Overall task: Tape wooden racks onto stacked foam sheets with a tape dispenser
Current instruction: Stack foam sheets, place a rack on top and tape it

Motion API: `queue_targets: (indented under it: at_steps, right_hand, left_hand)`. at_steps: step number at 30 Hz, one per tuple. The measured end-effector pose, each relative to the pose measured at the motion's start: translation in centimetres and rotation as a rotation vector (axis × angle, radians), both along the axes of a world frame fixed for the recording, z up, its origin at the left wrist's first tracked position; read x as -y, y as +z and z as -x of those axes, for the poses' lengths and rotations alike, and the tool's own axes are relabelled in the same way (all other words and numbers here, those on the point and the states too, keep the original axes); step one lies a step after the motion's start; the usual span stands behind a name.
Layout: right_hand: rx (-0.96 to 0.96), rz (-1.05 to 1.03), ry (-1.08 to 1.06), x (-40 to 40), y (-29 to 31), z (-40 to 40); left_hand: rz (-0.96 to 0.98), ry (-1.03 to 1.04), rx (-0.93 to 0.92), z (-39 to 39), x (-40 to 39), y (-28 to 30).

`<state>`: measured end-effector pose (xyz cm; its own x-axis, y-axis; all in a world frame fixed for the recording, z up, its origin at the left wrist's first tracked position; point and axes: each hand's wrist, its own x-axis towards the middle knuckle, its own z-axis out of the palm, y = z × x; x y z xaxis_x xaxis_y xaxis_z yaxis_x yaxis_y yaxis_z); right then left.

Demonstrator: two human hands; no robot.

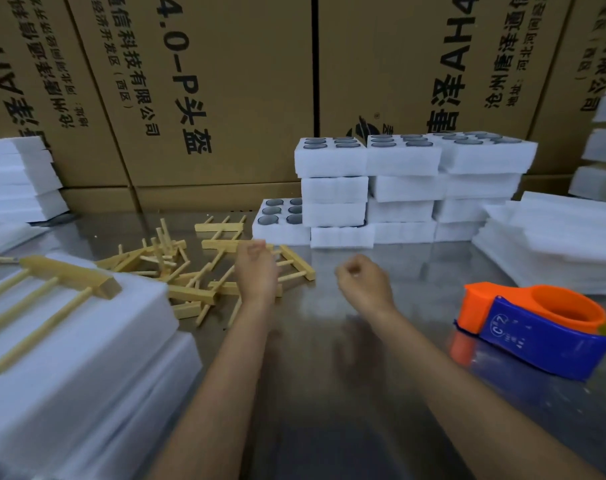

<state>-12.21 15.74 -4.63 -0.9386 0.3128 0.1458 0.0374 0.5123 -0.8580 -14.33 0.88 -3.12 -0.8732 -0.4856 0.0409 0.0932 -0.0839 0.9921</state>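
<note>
While both hands hover over the bare counter (329,375), we log each grip first: left hand (256,268), fingers curled loosely, apparently holding nothing, though its far side is hidden; right hand (362,282), likewise loosely clenched and empty as far as we can tell. Item: loose pile of wooden racks (190,271), lying directly beneath and left of the left hand, long bars pointing every way; the nearest rack (296,266) sits just right of its knuckles, bar slanting toward us. We judge the left hand the nearer for a pickup. Item: tape dispenser (537,327), orange and blue, right of the right hand, apart from it. Item: stacked foam sheets (86,358), near left, one rack (65,271) already laid on top.
</note>
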Motion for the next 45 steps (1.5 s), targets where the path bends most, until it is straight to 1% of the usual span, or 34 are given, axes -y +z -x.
queue_targets:
  at_steps: [1, 3, 5, 7, 10, 12, 13, 15, 18, 20, 22, 29, 32, 36, 38, 40, 43, 45]
  right_hand:
    - [0.027, -0.060, -0.045, -1.7, -1.2, 0.3]
    - [0.042, -0.148, -0.078, -4.1, -3.3, 1.1]
    - [0.019, -0.204, -0.092, -5.1, -4.5, 2.1]
    - [-0.004, -0.235, -0.133, -5.3, -5.2, 3.0]
    - [-0.052, -0.218, -0.207, -5.3, -5.6, 4.0]
    - [-0.071, -0.207, -0.231, -5.3, -5.7, 4.4]
    - [-0.073, -0.213, -0.232, -5.4, -5.7, 4.5]
    - [-0.065, -0.231, -0.224, -5.5, -5.8, 4.7]
    - [-0.055, -0.243, -0.209, -5.5, -5.7, 4.6]
    - [-0.055, -0.230, -0.198, -5.5, -5.7, 4.6]
    - [-0.054, -0.216, -0.190, -5.5, -5.6, 4.5]
    - [-0.045, -0.222, -0.171, -5.7, -5.8, 4.6]
    - [-0.049, -0.220, -0.165, -5.6, -5.8, 4.6]
    - [-0.061, -0.186, -0.171, -5.5, -5.6, 4.5]
    - [-0.073, -0.138, -0.173, -5.7, -5.5, 4.3]
    - [-0.050, -0.055, -0.155, -5.9, -5.3, 4.1]
    - [0.027, 0.101, -0.058, -6.5, -4.8, 3.7]
    - [0.047, 0.315, 0.029, -7.0, -4.3, 2.9]
  left_hand:
    - [0.135, 0.019, 0.014, 2.0, 0.0, 0.8]
    - [0.434, -0.005, 0.087, 6.3, 0.0, 2.2]
    - [0.713, -0.016, 0.190, 10.5, 0.5, 2.2]
    - [0.949, -0.030, 0.273, 13.9, 1.4, 1.6]
    - [1.244, -0.098, 0.373, 18.3, 2.9, 0.9]
    - [1.339, -0.210, 0.427, 20.1, 3.5, 0.4]
    - [1.346, -0.262, 0.448, 20.7, 3.8, 0.1]
    - [1.288, -0.297, 0.449, 21.5, 4.3, -0.6]
    - [1.151, -0.264, 0.365, 21.6, 4.6, -1.3]
    - [1.144, -0.181, 0.303, 21.1, 4.3, -1.4]
    - [1.195, -0.089, 0.258, 20.3, 3.9, -1.2]
    - [1.221, 0.221, 0.210, 16.5, 5.4, 0.7]
    - [1.111, 0.340, 0.203, 14.6, 5.7, 1.5]
    - [0.850, 0.403, 0.146, 10.9, 4.2, 2.4]
    - [0.704, 0.410, 0.102, 8.6, 3.3, 2.6]
    - [0.610, 0.380, 0.040, 5.8, 2.1, 2.3]
    - [0.581, 0.313, -0.020, 0.8, 0.2, 1.3]
    - [0.626, 0.264, -0.052, -2.5, -0.9, 0.6]
